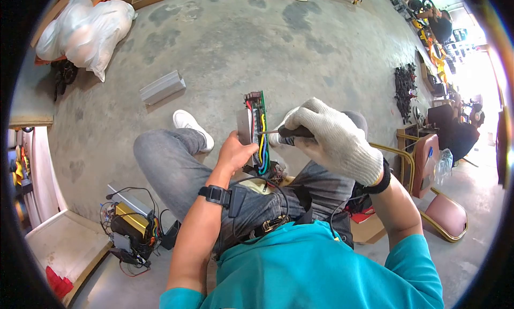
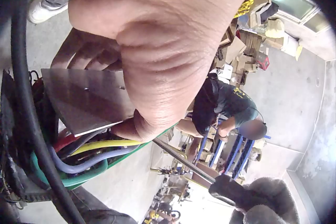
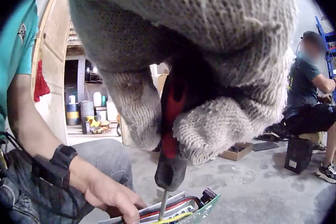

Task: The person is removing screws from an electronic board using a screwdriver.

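My bare left hand (image 1: 235, 155) grips a long electronic assembly, with fingers and thumb around its flat metal plate (image 2: 86, 98). A green circuit board (image 1: 258, 99) runs along that assembly, and yellow, blue and green wires (image 1: 262, 143) lie lengthwise over it. In my right hand (image 1: 332, 140), which wears a white knit glove, is a screwdriver (image 3: 170, 129) with a black and red handle. Gloved fingers curl round the handle. Its metal shaft (image 3: 164, 203) points down into the assembly among the wires, and the tip is hidden there in the right wrist view.
A metal profile (image 1: 163, 88) lies on the concrete floor ahead. To the left sits a gold-coloured device with loose cables (image 1: 131, 223); white plastic bags (image 1: 88, 33) are at upper left. A folding chair (image 1: 423, 164) stands at right. Another person (image 2: 231, 108) sits farther off.
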{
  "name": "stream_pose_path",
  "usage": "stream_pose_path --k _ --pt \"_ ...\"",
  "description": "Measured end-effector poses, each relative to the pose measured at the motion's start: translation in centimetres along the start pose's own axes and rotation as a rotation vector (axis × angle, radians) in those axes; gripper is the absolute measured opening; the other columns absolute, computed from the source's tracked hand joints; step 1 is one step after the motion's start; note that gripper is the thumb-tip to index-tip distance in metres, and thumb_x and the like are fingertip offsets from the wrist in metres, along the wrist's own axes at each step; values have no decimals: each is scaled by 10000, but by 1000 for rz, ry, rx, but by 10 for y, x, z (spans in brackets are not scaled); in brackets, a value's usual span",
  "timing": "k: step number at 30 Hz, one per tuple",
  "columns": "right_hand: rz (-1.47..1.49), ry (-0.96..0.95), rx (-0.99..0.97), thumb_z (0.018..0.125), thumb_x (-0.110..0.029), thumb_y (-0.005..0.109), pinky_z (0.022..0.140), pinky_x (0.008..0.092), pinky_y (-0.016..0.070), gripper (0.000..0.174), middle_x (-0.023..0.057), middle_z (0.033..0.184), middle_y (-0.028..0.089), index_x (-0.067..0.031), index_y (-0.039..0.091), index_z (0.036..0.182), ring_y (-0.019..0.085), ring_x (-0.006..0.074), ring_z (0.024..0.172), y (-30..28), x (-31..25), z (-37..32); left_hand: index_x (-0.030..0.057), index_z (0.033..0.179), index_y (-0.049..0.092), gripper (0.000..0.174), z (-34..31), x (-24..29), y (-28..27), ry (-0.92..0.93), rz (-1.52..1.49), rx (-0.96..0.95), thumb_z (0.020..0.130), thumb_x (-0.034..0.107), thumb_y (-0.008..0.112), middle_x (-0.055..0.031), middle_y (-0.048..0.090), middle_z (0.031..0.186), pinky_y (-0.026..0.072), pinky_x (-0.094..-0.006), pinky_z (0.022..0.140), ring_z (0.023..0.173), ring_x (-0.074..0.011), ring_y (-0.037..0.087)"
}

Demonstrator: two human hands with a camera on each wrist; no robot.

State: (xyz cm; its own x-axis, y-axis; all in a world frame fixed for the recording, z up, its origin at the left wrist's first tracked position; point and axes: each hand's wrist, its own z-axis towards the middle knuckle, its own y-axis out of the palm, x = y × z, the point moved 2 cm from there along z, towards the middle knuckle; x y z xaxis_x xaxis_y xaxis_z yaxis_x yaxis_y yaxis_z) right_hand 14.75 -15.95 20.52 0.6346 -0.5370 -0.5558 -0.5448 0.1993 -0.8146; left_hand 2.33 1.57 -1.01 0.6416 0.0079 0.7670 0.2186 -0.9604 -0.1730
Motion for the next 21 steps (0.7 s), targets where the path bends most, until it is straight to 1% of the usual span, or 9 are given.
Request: stream_pose_path --k 2,10,12,16,19,21 --pt "25 0 5 900 -114 763 849 499 578 224 165 1085 655 -102 704 1116 708 416 1000 2 2 -1 -98 1306 642 648 8 -12 3 12 -13 -5 784 254 797 -200 778 1169 568 -362 933 1058 -281 757" --pt "20 -20 7 904 -111 769 871 496 566 218 158 1094 651 -109 704 1113 694 410 1033 4 1 -2 -88 1286 664 629 1 -2 0 12 -15 -20 781 266 791 -204 784 1162 564 -369 935 1067 -285 759" --pt "15 -21 4 902 -108 770 873 495 566 221 156 1094 649 -111 704 1113 693 410 1036 5 1 -2 -122 1344 616 652 -1 2 -1 41 18 -30 802 198 784 -202 770 1160 569 -363 922 1040 -264 747" --pt "-19 -39 18 898 -93 766 881 503 560 240 154 1092 649 -113 701 1128 682 414 1054 5 -2 -4 -119 1336 625 641 -1 2 0 36 -19 -37 800 194 785 -202 770 1157 569 -365 923 1038 -265 747" --pt "-55 -54 22 897 -87 760 888 505 557 247 151 1099 651 -110 699 1135 672 413 1065 7 -4 -5 -112 1330 630 622 2 -3 1 31 -6 -6 806 187 783 -196 770 1158 569 -366 923 1039 -263 745" --pt "-64 -68 28 898 -87 755 890 504 556 247 150 1103 653 -109 699 1137 667 410 1065 9 -5 -6 -107 1330 627 615 10 -11 4 18 -44 -52 813 189 782 -194 766 1170 569 -367 926 1048 -264 741"
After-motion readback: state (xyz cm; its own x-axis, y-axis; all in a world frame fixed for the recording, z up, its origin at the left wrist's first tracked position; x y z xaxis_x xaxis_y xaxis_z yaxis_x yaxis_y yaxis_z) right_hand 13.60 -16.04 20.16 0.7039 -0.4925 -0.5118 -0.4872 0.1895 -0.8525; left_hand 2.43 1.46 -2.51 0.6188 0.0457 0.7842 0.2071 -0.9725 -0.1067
